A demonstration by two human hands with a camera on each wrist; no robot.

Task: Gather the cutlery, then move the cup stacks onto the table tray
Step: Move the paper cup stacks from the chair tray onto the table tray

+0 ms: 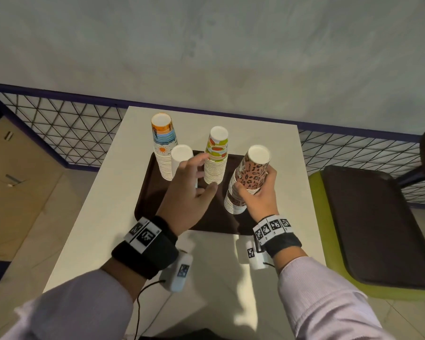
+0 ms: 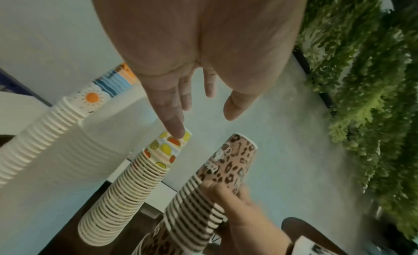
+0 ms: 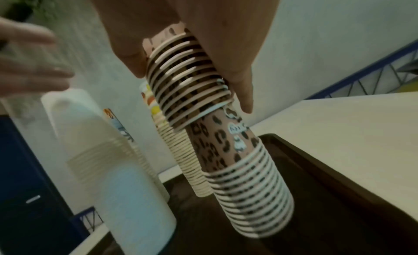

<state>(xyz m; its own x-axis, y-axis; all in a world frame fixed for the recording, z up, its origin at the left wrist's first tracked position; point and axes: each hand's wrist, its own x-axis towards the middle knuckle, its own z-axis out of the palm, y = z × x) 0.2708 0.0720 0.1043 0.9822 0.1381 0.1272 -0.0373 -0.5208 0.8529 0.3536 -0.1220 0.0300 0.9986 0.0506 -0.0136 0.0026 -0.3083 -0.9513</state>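
Head view, items on your white table [image 1: 96, 217]: one dark brown tray [image 1: 152, 192] at centre, carrying four upside-down cup stacks. Far left, sun-and-wave stack [image 1: 163, 148], standing at the tray's far left corner. Just beside it on the near side, plain white stack [image 1: 179, 158], partly hidden by your left hand [image 1: 187, 195]. Centre, fruit-print stack [image 1: 216, 155], upright. Right, leopard-print stack [image 1: 252, 173], leaning slightly, its base on the tray's right part. Your right hand [image 1: 258, 197] has fingers and thumb wrapped round the leopard-print stack's upper section; right wrist view shows that upper section sitting over the lower cups. Your left hand is spread, fingers straight, holding nothing; left wrist view shows one fingertip [image 2: 178, 131] over the fruit-print stack's top, contact uncertain. Further right: green chair [image 1: 317, 217] bearing a second dark tray [image 1: 378, 229].
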